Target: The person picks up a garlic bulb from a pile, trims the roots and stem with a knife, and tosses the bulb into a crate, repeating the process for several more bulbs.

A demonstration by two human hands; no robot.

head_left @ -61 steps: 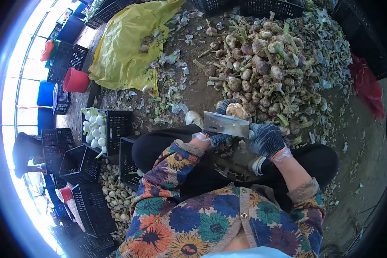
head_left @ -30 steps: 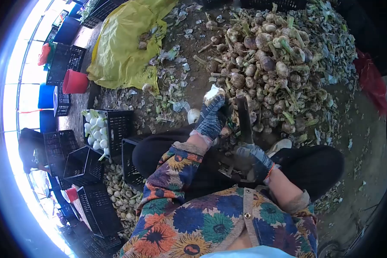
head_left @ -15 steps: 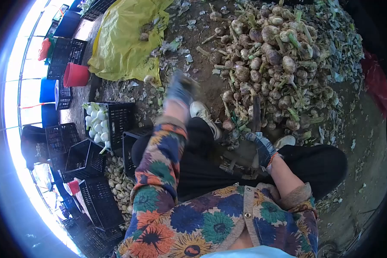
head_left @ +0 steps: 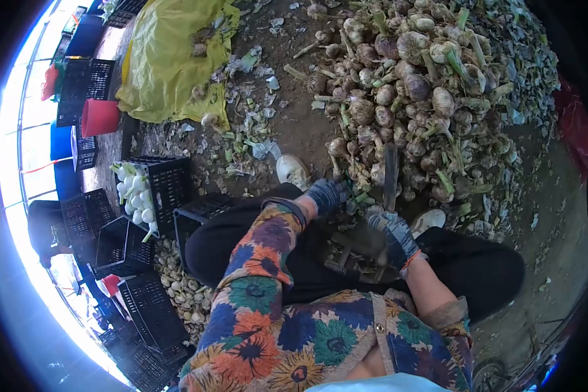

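My left hand (head_left: 326,195), in a grey striped work glove, is at the near edge of a heap of garlic (head_left: 411,98). Its fingers curl inward and hide whatever is in them. Just beyond them lies a garlic bulb (head_left: 338,147) with its stalk toward me. My right hand (head_left: 394,232), gloved likewise, is closed at the lower end of a dark, flat blade-like tool (head_left: 391,176), which points away from me toward the heap. Between my legs, below the hands, is a blurred low wooden-looking piece (head_left: 346,258).
Left of me stand a black crate (head_left: 179,186) with white trimmed bulbs (head_left: 136,196), more crates (head_left: 151,313) and a red bucket (head_left: 100,117). Loose bulbs (head_left: 184,287) lie beside them. A yellow sheet (head_left: 170,65) is ahead left; leaf scraps (head_left: 532,72) cover the ground right.
My left hand has come back from the far left, near the yellow sheet, to the garlic heap's near edge. The right hand stays by the blade-like tool, shifted slightly toward me.
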